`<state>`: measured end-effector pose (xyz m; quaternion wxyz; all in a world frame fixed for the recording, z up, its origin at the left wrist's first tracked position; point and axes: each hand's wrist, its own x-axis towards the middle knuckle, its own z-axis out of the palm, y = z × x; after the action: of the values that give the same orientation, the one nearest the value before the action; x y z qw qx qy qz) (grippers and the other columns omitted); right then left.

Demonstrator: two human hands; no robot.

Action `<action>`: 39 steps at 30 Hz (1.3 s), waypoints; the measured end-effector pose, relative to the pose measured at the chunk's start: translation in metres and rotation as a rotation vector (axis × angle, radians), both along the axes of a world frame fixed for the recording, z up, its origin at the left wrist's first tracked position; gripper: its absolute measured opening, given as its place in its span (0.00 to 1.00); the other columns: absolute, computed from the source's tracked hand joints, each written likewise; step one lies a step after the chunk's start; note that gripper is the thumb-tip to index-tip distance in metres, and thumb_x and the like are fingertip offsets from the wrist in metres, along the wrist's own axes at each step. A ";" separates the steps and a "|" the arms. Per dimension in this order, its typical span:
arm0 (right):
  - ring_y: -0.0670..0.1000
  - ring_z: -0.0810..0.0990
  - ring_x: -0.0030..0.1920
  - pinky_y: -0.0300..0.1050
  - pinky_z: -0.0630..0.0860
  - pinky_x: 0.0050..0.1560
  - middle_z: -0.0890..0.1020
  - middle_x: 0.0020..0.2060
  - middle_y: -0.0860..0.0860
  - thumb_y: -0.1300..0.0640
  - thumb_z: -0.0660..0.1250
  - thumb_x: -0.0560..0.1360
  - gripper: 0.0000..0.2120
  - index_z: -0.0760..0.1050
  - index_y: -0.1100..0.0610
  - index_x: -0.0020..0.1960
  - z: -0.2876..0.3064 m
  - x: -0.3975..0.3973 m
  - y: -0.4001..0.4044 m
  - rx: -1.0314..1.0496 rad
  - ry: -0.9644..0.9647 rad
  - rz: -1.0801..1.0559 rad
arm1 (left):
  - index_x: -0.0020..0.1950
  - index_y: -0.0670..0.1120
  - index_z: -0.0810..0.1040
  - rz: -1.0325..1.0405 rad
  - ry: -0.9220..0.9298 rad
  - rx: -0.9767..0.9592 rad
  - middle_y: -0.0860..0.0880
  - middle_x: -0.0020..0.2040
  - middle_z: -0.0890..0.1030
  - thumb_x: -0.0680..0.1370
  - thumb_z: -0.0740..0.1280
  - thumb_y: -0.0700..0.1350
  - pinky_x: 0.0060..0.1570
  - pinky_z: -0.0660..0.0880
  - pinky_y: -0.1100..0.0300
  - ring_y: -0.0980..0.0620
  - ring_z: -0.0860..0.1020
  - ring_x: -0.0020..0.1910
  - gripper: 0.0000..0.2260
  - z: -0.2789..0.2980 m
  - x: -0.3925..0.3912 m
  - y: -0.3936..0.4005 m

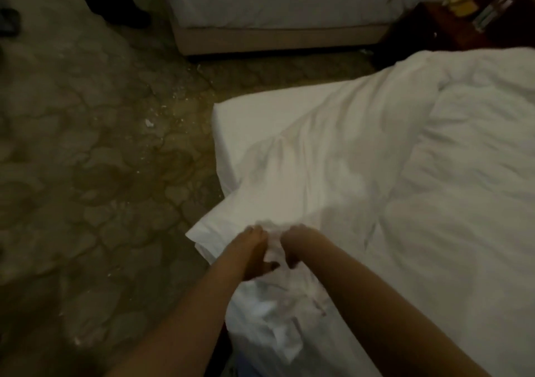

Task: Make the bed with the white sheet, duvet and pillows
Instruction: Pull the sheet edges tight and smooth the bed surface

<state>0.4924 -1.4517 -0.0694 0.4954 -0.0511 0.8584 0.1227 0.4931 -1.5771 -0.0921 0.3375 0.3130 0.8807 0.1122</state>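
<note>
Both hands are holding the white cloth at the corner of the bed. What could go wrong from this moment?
1. The left hand and right hand grip one bunched spot of the white bedding, so pulling may wrinkle it or drag it crooked.
2. Its loose edge hangs over the bed corner, and it could touch the littered carpet.

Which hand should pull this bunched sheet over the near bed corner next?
Probably left: the left hand grips the sheet on the side toward that corner; the right hand grips it farther inboard.
</note>
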 end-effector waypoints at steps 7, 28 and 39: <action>0.57 0.69 0.65 0.50 0.66 0.65 0.69 0.65 0.58 0.60 0.64 0.76 0.22 0.65 0.61 0.69 -0.007 -0.096 -0.051 -0.067 0.382 0.312 | 0.76 0.39 0.49 0.266 0.049 -0.177 0.40 0.74 0.57 0.70 0.68 0.66 0.71 0.58 0.52 0.43 0.59 0.73 0.49 -0.017 -0.095 -0.054; 0.56 0.73 0.65 0.49 0.66 0.66 0.75 0.64 0.57 0.54 0.59 0.80 0.16 0.74 0.61 0.64 0.002 -0.102 -0.045 -0.055 0.155 0.180 | 0.72 0.42 0.62 0.427 -0.166 0.067 0.41 0.69 0.65 0.79 0.63 0.44 0.61 0.71 0.52 0.42 0.73 0.62 0.23 -0.013 -0.085 -0.013; 0.56 0.73 0.61 0.49 0.68 0.62 0.74 0.62 0.55 0.51 0.61 0.77 0.19 0.67 0.55 0.66 0.052 -0.047 0.006 -0.090 0.403 0.374 | 0.71 0.44 0.69 0.297 -0.212 -0.123 0.42 0.68 0.72 0.80 0.61 0.48 0.66 0.66 0.52 0.44 0.71 0.66 0.20 0.062 -0.036 0.036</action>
<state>0.4456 -1.4454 -0.0169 0.2806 -0.2049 0.9200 0.1815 0.4575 -1.5416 -0.0298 0.4268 0.1446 0.8818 0.1389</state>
